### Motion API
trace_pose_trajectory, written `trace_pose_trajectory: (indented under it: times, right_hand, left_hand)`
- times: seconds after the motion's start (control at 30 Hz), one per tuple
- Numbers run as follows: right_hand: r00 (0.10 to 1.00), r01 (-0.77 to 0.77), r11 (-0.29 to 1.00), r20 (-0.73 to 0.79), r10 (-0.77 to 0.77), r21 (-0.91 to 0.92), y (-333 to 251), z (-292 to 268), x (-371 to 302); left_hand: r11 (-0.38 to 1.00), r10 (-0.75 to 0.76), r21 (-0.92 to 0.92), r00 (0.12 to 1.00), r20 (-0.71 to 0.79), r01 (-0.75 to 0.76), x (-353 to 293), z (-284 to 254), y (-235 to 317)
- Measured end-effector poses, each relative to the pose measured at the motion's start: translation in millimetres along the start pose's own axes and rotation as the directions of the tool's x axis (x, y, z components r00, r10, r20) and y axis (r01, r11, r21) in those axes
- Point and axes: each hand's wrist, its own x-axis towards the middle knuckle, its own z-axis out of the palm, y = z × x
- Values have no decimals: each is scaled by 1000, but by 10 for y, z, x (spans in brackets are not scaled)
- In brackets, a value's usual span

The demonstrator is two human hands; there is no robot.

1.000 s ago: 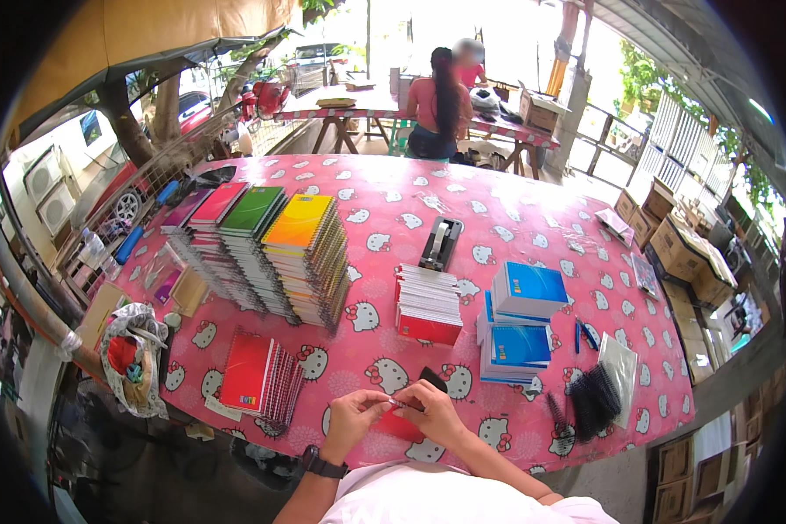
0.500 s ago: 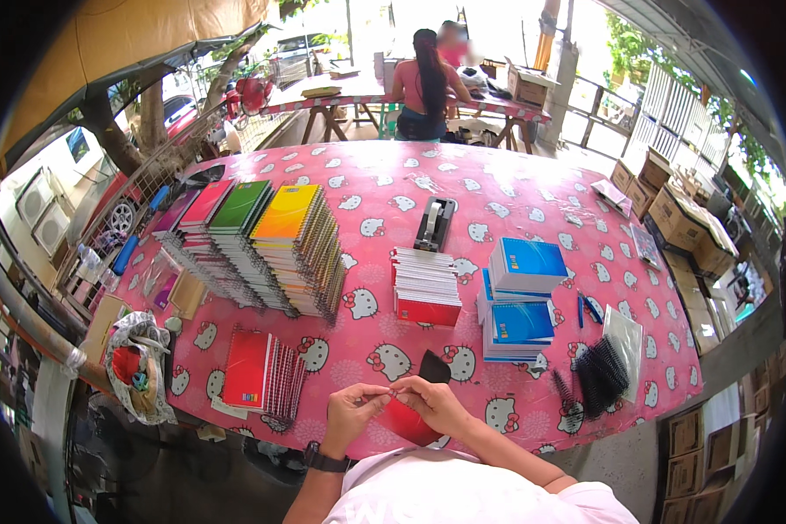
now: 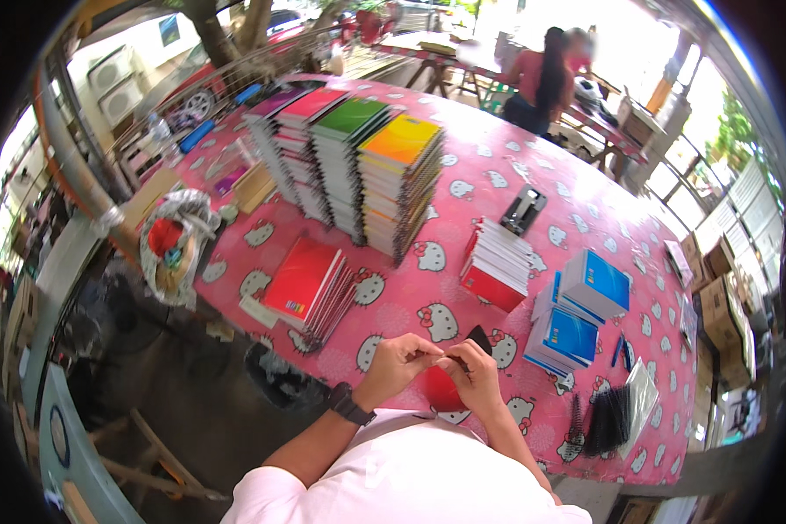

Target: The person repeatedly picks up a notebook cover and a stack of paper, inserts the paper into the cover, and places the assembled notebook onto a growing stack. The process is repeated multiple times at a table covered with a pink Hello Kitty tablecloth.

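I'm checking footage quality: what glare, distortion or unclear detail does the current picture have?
Head view: daylight bleaches the upper part, glaring off the far end of the pink table; head view: fisheye bends the table's edges, with black corners; head view: anything between the left hand and right hand is too small to identify.

Two hands (image 3: 397, 365), one wristwatch (image 3: 350, 405), one tape dispenser (image 3: 524, 210), four tall notebook stacks (image 3: 401, 179), two low piles of red notebooks (image 3: 304, 279) and one plastic bag (image 3: 203, 210) are seen with two other people (image 3: 528, 83) and two air-conditioner units (image 3: 112, 70).
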Motion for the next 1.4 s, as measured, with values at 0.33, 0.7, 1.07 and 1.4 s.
trace_pose_trajectory:
  times: [0.33,0.7,1.07,1.4]
  right_hand:
    - [985,-56,998,164,60,-33,13,72,151]
    - [942,-92,787,202,267,-611,1119,-37,-322]
    - [989,-117,867,26,148,-485,1123,-235,-308]
    - [959,-62,687,-233,-159,-724,1666,-446,1006]
  left_hand:
    - [860,259,483,956,-137,-164,27,-158,18]
    - [344,446,913,894,45,-218,893,-1791,902]
    - [391,157,920,982,-101,32,838,-1645,-60]
    - [295,-1,955,999,-35,34,664,-1679,106]
